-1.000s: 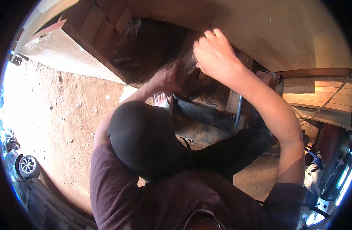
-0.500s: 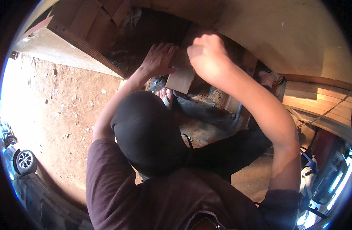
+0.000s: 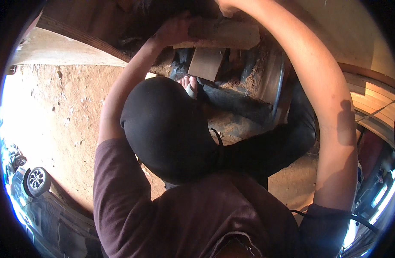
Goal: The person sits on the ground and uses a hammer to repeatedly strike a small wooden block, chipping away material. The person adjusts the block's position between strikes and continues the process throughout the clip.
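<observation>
A wooden board (image 3: 231, 35) lies crosswise at the top of the view, with one cut end at its right. My left hand (image 3: 176, 29) is closed around its left end, in deep shade. Just above the board, at the upper edge, my right hand (image 3: 226, 7) is curled. Most of it is out of the picture, so what it holds cannot be seen. Below the board, a shorter wooden piece (image 3: 207, 63) sits near my foot (image 3: 189, 82).
A large pale panel (image 3: 68, 47) with a layered edge stands at the upper left. My bent knee (image 3: 167, 129) in black cloth fills the middle. Stacked planks (image 3: 373, 99) are on the right. A dark car (image 3: 55, 215) is parked at the lower left on dirt ground (image 3: 77, 112).
Both hands have moved farther forward, toward the top edge. The crosswise board now shows under my left hand, which was spread before. The right hand has mostly left the view.
</observation>
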The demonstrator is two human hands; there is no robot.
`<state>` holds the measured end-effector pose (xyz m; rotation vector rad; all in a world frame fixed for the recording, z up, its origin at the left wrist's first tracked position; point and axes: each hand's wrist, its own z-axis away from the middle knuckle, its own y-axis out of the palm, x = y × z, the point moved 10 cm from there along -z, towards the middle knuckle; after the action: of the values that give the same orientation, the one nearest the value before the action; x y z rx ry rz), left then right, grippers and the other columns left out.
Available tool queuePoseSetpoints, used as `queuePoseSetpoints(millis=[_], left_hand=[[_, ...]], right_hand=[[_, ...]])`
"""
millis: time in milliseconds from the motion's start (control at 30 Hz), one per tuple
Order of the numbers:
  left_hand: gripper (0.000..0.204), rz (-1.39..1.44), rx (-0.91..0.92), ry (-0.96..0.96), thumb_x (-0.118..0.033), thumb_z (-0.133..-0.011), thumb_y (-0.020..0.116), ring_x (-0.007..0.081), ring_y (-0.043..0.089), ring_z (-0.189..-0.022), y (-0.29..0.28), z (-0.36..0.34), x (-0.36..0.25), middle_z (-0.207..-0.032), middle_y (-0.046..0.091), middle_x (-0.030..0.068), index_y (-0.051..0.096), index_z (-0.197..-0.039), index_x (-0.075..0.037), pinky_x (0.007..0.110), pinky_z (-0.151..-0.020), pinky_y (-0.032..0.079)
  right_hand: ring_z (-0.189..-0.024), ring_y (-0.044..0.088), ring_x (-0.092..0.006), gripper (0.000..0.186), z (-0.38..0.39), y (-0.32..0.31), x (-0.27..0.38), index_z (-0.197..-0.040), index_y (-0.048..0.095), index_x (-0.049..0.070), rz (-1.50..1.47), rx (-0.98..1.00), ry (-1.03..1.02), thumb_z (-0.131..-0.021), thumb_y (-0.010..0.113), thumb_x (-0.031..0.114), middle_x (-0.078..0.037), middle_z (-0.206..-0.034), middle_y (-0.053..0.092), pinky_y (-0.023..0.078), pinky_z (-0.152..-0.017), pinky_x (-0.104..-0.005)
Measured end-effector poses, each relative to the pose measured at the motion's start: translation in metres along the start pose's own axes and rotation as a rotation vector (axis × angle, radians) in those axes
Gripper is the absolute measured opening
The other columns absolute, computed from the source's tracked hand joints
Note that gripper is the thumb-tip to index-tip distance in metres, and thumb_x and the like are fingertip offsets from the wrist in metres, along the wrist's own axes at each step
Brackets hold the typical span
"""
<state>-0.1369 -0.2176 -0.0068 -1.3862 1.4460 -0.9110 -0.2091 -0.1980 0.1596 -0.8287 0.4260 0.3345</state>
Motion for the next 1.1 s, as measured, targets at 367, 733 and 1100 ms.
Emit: queuePoseSetpoints(millis=[367,733,1100], left_hand=[[0.088,0.155,0.294,-0.103,-0.058,-0.081,0.080,0.0392,0.045,-0.142,0.037,0.005,0.023,-0.157,0.048,0.0184,0.050,-0.153,-0.019,0.050,-0.120,0.037],[0.094,0.371,0.506,-0.164,-0.045,-0.071,0.094,0.0435,0.054,-0.134,0.017,-0.034,0.031,-0.146,0.054,0.0253,0.055,-0.150,-0.014,0.052,-0.113,0.047],[0.102,0.332,0.529,-0.229,-0.055,-0.072,0.090,0.0448,0.039,-0.150,0.022,-0.026,0.035,-0.164,0.037,0.0291,0.047,-0.158,-0.019,0.053,-0.123,0.036]], right_hand=[[-0.106,0.074,-0.0241,0.044,-0.035,0.028,-0.013,-0.107,0.081,0.007,-0.232,0.270,-0.048,-0.076,0.089,0.037,-0.008,-0.114,0.079,0.062,-0.086,-0.0426],[-0.105,0.075,-0.0244,0.040,-0.064,0.046,-0.026,-0.106,0.081,0.007,-0.301,0.321,-0.034,-0.077,0.087,0.033,-0.009,-0.112,0.080,0.062,-0.086,-0.0420],[-0.107,0.075,-0.0253,0.036,-0.060,0.042,-0.017,-0.106,0.081,0.008,-0.257,0.263,-0.037,-0.077,0.084,0.030,-0.011,-0.112,0.080,0.062,-0.087,-0.0409]])
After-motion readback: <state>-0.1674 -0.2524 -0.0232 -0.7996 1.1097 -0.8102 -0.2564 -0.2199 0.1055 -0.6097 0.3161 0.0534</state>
